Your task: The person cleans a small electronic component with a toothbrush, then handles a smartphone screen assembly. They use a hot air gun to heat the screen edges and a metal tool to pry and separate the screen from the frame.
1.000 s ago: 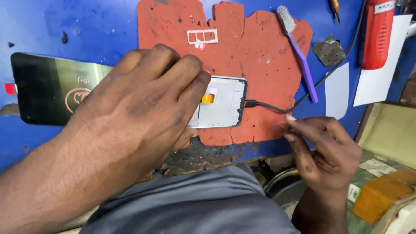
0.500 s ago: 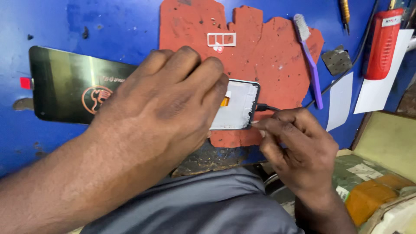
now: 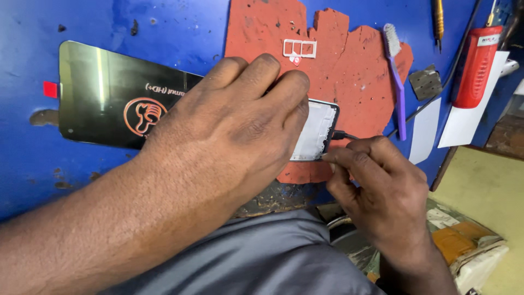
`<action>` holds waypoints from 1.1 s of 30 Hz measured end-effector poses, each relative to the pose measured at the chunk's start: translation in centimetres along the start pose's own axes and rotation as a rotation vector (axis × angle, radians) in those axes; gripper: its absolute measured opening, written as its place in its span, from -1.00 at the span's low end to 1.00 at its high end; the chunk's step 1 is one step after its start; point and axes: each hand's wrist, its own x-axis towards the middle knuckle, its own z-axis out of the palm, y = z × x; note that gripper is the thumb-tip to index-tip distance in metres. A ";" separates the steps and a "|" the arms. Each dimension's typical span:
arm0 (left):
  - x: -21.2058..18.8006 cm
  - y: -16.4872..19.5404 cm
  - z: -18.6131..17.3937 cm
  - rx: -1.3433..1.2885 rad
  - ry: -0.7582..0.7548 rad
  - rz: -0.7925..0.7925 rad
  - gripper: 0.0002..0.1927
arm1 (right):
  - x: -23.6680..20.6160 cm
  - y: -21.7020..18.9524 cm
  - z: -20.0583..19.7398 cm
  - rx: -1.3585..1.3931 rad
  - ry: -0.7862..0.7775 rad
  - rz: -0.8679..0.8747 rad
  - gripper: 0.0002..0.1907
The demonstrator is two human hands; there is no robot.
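Head view
Landmark: a ragged red rubber mat is laid on the blue workbench; all places below are given from this mat.
Phone: an opened phone, its pale inner frame turned up, is seen lying on the lower middle of the mat; most of its length is covered by the left hand.
Left hand: the left hand is pressed flat on the phone, its fingers bent and closed together over the phone's upper edge, so that the phone is pinned to the mat.
Right hand: the right hand is held at the mat's lower right edge, fingers pinched narrowly at the phone's right end, where a black cable is plugged in; whether the plug itself is gripped cannot be told.
Cable run: the cable is led from the phone to the right across the mat.
Screen panel: a dark glass screen panel with a red pull tab is laid left of the mat, on the bench.
Tray: a small white card tray is seen at the mat's upper middle.
Brush: a purple toothbrush is laid along the mat's right edge.
Right of the mat: a small grey metal plate, a white card and a red tool are set on the bench.
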 end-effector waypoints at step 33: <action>1.6 1.5 -0.7 -0.011 -0.109 -0.070 -0.31 | -4.9 3.9 3.6 0.626 0.458 0.198 -0.82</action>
